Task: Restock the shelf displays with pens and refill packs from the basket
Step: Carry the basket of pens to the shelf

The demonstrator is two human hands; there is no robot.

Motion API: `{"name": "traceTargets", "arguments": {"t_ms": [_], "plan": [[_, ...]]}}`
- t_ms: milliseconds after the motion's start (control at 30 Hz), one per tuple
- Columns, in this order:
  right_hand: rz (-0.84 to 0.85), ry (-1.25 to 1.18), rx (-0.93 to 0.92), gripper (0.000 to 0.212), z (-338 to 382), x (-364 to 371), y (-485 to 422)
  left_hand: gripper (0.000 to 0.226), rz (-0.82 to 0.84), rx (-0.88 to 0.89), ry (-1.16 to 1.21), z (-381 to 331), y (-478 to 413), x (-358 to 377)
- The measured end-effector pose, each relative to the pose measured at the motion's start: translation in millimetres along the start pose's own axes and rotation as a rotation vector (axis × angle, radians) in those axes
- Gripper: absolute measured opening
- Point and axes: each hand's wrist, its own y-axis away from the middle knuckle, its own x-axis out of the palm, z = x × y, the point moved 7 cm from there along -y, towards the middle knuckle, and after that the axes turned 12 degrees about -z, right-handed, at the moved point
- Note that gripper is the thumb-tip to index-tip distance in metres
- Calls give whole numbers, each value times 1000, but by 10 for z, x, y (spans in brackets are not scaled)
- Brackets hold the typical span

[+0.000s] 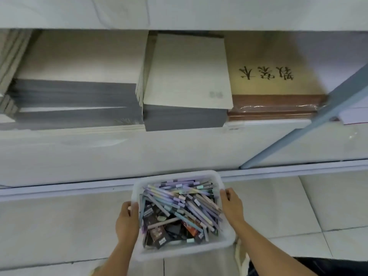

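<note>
A person's two bare hands hold a white, translucent, rectangular plastic basket [180, 250], which sits at 6 o'clock in the view, low and centred. The left hand [127, 221] grips the basket's side at its 9 o'clock, the thumb hooked over the rim and the fingers [125, 209] curled round the wall. The right hand [232, 205] grips the opposite side at about 2 o'clock, its fingers [229, 193] wrapped over the rim in the same way.

The basket is heaped with slim pastel pens [179, 202] in lilac, mint and cream, lying crosswise over each other. Beneath them, toward the basket's 7 o'clock, lie dark flat refill packs [159, 235]; their print is too blurred to read.

Pale square floor tiles [298, 206] show under and around the basket. At 12 o'clock runs a white shelf [119, 154] carrying paper goods: a wide grey-edged stack of notebooks [75, 96] at 10 o'clock, a cream-covered stack [187, 72] in the middle, and a brown kraft-covered stack with black characters [272, 76], wrapped in clear film, at 1 o'clock. A blue-grey metal upright [318, 120] slants across at 3 o'clock.
</note>
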Motion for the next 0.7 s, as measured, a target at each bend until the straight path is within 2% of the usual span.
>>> {"name": "traceTargets", "arguments": {"t_ms": [233,367,467,533,600,633,700], "plan": [[17,-3,-18,30,-112,153,-189,25,42,30,37,17,-79,188],[49,41,-43,30,-128,153,-237,31,42,50,-22,44,-99,224],[-128,1,-198,24,116,-36,-271,38,-17,123,-168,-19,-99,176],[-202,-91,-372,24,405,-149,-235,38,-134,272,-212,-166,-34,95],[-92,-14,-505,12,613,-64,-158,31,-165,450,-212,-330,95,108],[-14,89,-541,12,646,33,-113,26,-113,505,-202,-377,167,168],[121,321,-589,25,583,236,1,14,21,599,-220,-408,321,323]]}}
